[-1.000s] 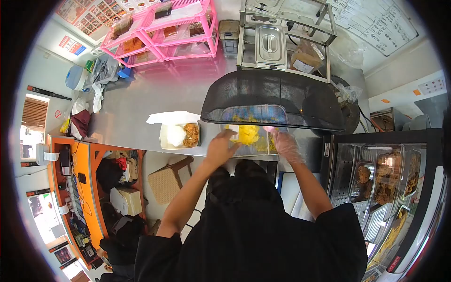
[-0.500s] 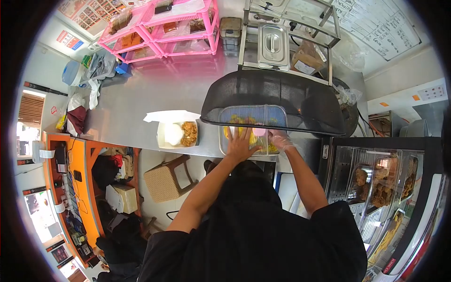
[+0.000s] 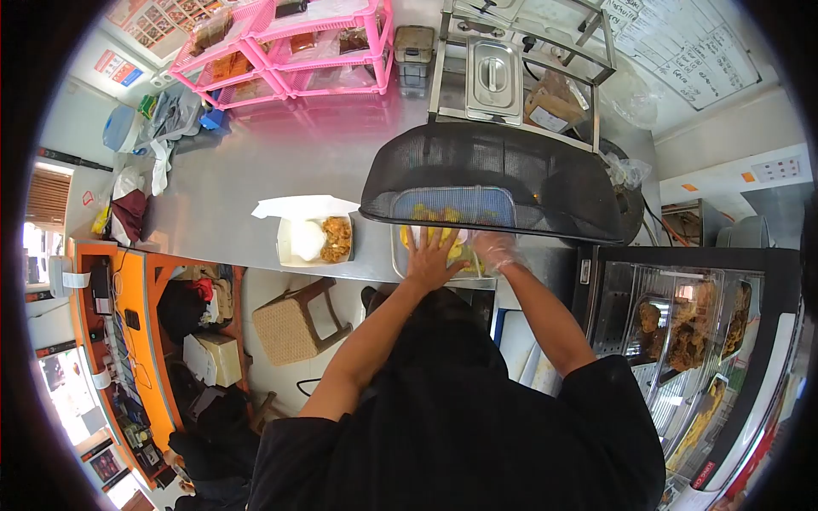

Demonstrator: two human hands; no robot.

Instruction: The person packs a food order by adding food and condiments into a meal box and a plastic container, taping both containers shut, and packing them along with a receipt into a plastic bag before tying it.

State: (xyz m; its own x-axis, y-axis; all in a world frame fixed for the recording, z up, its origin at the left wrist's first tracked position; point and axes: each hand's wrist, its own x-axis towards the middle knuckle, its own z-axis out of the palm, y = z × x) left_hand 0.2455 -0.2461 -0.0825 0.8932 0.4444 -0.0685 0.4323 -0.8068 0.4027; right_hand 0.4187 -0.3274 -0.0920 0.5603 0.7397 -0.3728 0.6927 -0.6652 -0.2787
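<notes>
A clear rectangular container (image 3: 397, 264) with yellow and green food lies at the counter's front edge, its far part under a black mesh food cover (image 3: 477, 175). My left hand (image 3: 433, 260) is bare, fingers spread flat across the container's left half. My right hand (image 3: 498, 250), in a clear plastic glove, reaches over the container's right side near the cover's rim. Its fingertips are blurred, so what they hold cannot be made out. To the left stands an open white takeaway box (image 3: 298, 253) holding white rice (image 3: 308, 241) and brown fried pieces (image 3: 336, 239).
Pink racks (image 3: 319, 55) with packets stand at the back. A metal frame (image 3: 436, 77) holds a lidded steel pan (image 3: 494, 81). At right, a glass display case (image 3: 682, 341) contains fried food. A woven stool (image 3: 290, 328) is below the counter (image 3: 281, 153).
My right hand has moved inward over the container's right part, and the pink item there is now mostly covered. My left hand stays spread on the container. The view has shifted slightly.
</notes>
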